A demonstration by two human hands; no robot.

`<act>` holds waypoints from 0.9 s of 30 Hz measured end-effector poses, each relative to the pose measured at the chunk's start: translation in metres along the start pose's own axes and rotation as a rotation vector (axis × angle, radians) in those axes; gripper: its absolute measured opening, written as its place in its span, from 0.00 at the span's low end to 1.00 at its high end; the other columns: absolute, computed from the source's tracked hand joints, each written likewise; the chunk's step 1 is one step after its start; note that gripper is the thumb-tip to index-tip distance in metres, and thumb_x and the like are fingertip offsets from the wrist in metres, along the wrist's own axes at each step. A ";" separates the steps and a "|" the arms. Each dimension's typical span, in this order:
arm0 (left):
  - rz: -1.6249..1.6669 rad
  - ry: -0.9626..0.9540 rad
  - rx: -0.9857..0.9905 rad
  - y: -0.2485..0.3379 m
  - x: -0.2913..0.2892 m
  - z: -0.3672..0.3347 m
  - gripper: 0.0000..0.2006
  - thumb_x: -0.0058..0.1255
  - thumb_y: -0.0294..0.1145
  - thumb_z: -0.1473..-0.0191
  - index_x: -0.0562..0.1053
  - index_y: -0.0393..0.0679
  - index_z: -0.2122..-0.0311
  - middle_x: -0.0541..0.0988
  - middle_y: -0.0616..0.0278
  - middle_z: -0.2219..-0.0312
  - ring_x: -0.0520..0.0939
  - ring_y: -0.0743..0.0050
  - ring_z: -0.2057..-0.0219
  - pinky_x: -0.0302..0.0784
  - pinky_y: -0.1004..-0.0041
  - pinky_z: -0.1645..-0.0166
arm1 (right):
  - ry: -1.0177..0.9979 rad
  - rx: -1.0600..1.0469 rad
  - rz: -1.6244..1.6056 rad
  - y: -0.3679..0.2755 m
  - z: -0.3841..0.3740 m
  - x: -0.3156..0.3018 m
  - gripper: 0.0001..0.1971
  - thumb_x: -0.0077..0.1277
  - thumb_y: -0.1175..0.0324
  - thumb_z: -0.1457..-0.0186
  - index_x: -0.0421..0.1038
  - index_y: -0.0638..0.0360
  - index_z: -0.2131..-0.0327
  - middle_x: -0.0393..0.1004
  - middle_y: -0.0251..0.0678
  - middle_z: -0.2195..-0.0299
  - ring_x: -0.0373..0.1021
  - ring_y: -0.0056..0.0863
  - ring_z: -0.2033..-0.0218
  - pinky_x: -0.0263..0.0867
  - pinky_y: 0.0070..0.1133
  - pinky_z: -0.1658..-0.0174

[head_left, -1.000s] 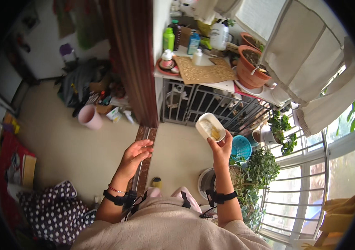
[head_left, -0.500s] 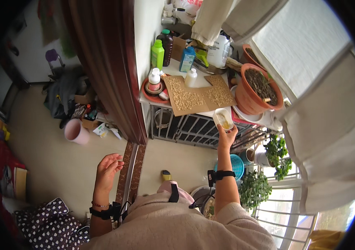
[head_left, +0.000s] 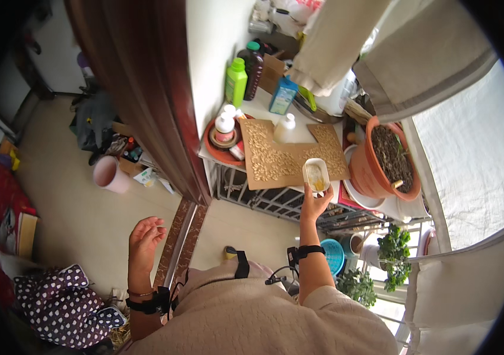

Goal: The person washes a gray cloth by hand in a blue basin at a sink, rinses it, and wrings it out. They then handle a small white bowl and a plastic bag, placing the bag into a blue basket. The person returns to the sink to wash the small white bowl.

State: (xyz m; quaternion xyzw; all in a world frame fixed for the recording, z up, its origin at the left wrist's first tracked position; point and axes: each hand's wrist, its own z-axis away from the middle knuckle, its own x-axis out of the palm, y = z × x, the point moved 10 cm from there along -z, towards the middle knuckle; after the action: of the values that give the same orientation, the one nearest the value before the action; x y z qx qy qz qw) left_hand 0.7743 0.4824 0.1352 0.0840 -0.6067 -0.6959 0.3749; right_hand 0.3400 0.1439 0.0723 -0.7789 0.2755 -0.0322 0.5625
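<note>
My right hand holds a small white tub from its near side. Whitish and yellow matter shows inside it. The tub is at the front edge of a brown cardboard sheet, covering a bit of it; whether they touch I cannot tell. Small tan pieces, which look like seeds or kernels, lie spread over the sheet. A white bottle stands in the sheet's cut-out. Away to the left, my left hand hangs in the air over the floor, fingers loosely bent and thumb apart, with nothing visible in it.
A terracotta pot with soil stands right of the sheet. Bottles, including a green one and a blue one, stand behind. Curtains hang at right. A dark door frame rises left of the shelf; a pink bin lies beyond.
The view has shifted, so the shelf appears lower and further right. The tub now overlaps the cardboard's front edge, where before it was by its right front corner. My left hand keeps its loose pose.
</note>
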 end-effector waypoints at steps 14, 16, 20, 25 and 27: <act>-0.055 -0.115 -0.067 -0.025 0.041 -0.022 0.12 0.48 0.27 0.41 0.71 0.41 0.51 0.75 0.58 0.56 0.76 0.72 0.60 0.71 0.71 0.51 | 0.184 0.151 -0.043 0.086 -0.027 -0.127 0.40 0.69 0.66 0.57 0.57 0.69 0.45 0.64 0.43 0.52 0.66 0.30 0.52 0.65 0.24 0.50; -0.061 -0.114 -0.065 -0.026 0.046 -0.024 0.12 0.48 0.27 0.40 0.71 0.40 0.51 0.75 0.58 0.56 0.76 0.72 0.60 0.71 0.71 0.52 | 0.152 0.192 -0.119 0.094 -0.025 -0.113 0.41 0.71 0.66 0.59 0.57 0.70 0.45 0.62 0.44 0.51 0.65 0.31 0.50 0.65 0.25 0.49; -0.061 -0.101 -0.081 -0.026 0.050 -0.026 0.12 0.47 0.27 0.41 0.71 0.40 0.52 0.77 0.58 0.57 0.77 0.72 0.61 0.73 0.71 0.53 | 0.260 0.163 0.168 0.090 -0.014 -0.101 0.42 0.72 0.65 0.62 0.58 0.73 0.47 0.63 0.49 0.52 0.64 0.41 0.51 0.62 0.32 0.46; -0.053 -0.053 -0.078 -0.022 0.047 -0.025 0.11 0.47 0.26 0.41 0.72 0.39 0.53 0.78 0.58 0.58 0.79 0.72 0.61 0.74 0.72 0.54 | 0.259 0.120 0.351 0.082 -0.010 -0.085 0.45 0.73 0.59 0.64 0.57 0.74 0.47 0.61 0.53 0.52 0.58 0.49 0.49 0.55 0.38 0.42; -0.049 -0.047 -0.076 -0.021 0.047 -0.024 0.11 0.48 0.26 0.41 0.72 0.40 0.53 0.78 0.57 0.59 0.80 0.72 0.61 0.75 0.73 0.54 | 0.225 0.137 0.365 0.085 -0.013 -0.082 0.48 0.72 0.56 0.64 0.55 0.73 0.44 0.60 0.56 0.49 0.55 0.50 0.46 0.53 0.40 0.41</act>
State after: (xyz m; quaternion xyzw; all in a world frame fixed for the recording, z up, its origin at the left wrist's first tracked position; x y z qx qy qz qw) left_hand 0.7459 0.4339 0.1256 0.0681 -0.5862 -0.7291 0.3466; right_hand 0.2325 0.1525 0.0222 -0.6675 0.4703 -0.0353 0.5762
